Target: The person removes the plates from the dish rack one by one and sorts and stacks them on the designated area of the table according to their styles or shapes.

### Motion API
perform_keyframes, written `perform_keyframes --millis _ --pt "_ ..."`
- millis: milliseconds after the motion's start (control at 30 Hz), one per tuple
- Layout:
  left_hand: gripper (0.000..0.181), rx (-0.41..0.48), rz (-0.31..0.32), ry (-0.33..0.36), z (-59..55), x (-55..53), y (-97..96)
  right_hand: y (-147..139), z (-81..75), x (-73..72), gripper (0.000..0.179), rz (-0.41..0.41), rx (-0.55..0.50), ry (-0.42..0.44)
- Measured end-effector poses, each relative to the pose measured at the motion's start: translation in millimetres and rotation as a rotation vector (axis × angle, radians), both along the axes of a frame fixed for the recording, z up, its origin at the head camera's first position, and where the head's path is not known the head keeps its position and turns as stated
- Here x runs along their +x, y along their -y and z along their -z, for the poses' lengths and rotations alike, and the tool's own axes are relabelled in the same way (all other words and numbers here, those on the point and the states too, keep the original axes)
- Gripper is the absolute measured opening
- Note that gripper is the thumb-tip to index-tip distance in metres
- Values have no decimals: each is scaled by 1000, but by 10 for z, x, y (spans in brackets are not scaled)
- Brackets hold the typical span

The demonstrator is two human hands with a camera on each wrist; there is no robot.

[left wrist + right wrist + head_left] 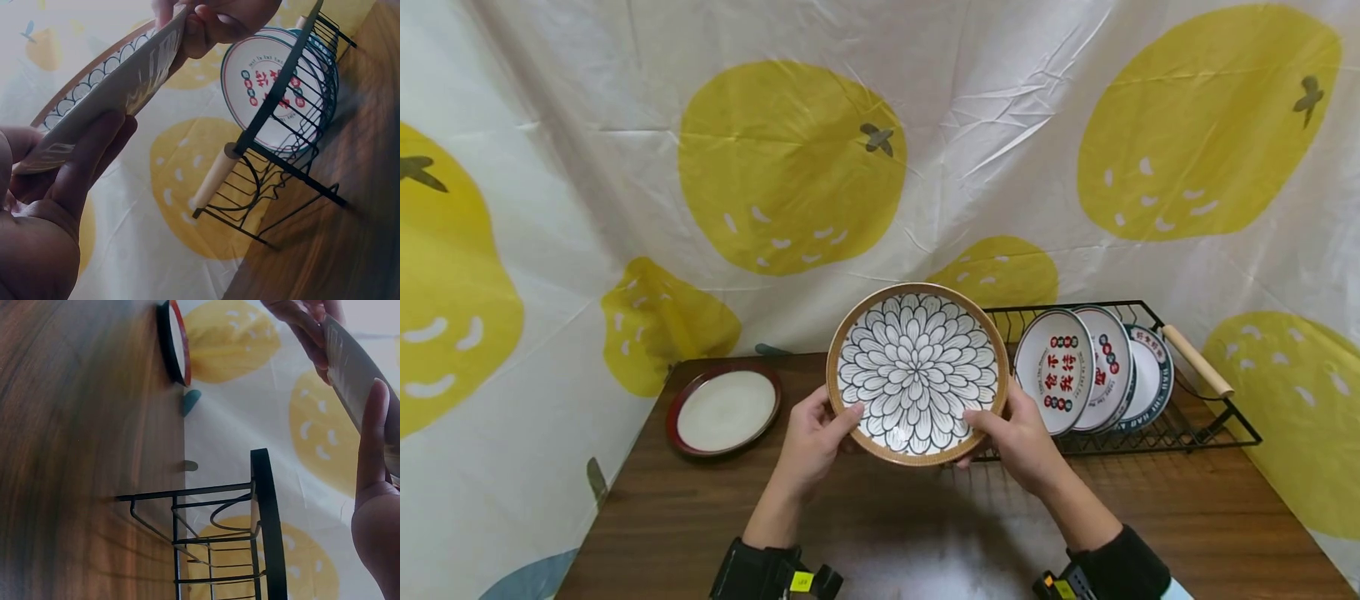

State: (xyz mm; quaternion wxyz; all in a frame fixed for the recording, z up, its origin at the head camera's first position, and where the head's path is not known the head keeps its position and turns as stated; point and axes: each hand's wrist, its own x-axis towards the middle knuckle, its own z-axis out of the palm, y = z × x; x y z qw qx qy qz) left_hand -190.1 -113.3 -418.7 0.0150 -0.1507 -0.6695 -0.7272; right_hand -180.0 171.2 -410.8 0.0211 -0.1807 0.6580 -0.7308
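Observation:
Both hands hold up a round plate [917,375] with a black-and-white petal pattern and a brown rim, its face tilted toward me. My left hand [815,435] grips the lower left rim, thumb on the face and fingers behind. On the lower right rim, my right hand [1017,437] grips in the same way. The left wrist view shows the plate's pale underside [119,94] with fingers spread beneath it. In the right wrist view the plate [353,375] appears edge-on, raised above the table.
At right stands a black wire dish rack [1217,433] with wooden handles [1197,360]. Several white plates [1055,371] with red or dark lettering stand upright in it. A cream plate with a dark red rim [724,410] lies on the wooden table [700,517] at left. A lemon-print cloth [970,100] hangs behind.

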Motion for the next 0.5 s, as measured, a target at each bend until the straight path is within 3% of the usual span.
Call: perform_keyframes --millis 233,500 --pt "43 67 -49 47 -86 -25 103 -23 -43 -26 65 -71 -26 -16" --pt "41 168 -222 79 -198 -82 352 -140 -87 -53 53 -36 -26 -69"
